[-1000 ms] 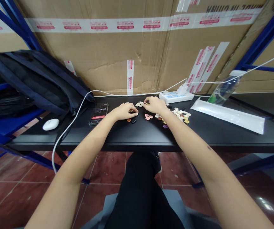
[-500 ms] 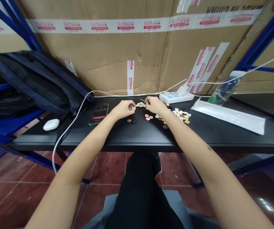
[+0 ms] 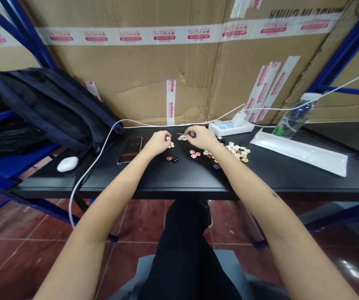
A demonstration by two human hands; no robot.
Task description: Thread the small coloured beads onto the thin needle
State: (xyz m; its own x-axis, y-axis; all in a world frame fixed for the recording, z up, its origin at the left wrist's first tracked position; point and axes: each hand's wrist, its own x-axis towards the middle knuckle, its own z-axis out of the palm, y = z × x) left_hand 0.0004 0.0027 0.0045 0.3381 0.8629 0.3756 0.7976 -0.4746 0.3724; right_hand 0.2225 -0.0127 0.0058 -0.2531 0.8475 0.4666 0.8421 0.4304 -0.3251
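My left hand (image 3: pixel 158 142) has its fingers curled in a pinch at a small pale button-like piece (image 3: pixel 168 138), just over a few more pale pieces (image 3: pixel 171 145) on the black table. In my right hand (image 3: pixel 200 137) is a thin pointed tool (image 3: pixel 181 133), its tip toward the left; a bit of blue shows between the fingers. Below that tip lies a cluster of pale pieces (image 3: pixel 183 138). Nearer me are pink pieces (image 3: pixel 193 154), an orange-brown one (image 3: pixel 169 158) and a black one (image 3: pixel 175 159). Beside my right forearm spreads a bigger pile of white pieces (image 3: pixel 236 149).
A phone (image 3: pixel 130 150), a white earbud case (image 3: pixel 67 164) and a dark backpack (image 3: pixel 51 104) are on the left. Behind my right hand sits a power strip (image 3: pixel 231 127) with a white cable. A white packet (image 3: pixel 301 152) and a plastic bottle (image 3: pixel 295 116) occupy the right side.
My left hand has shifted slightly left and lowered its piece toward the table, by other pale pieces. My right hand has moved a little left with the tool. The phone's screen has dimmed.
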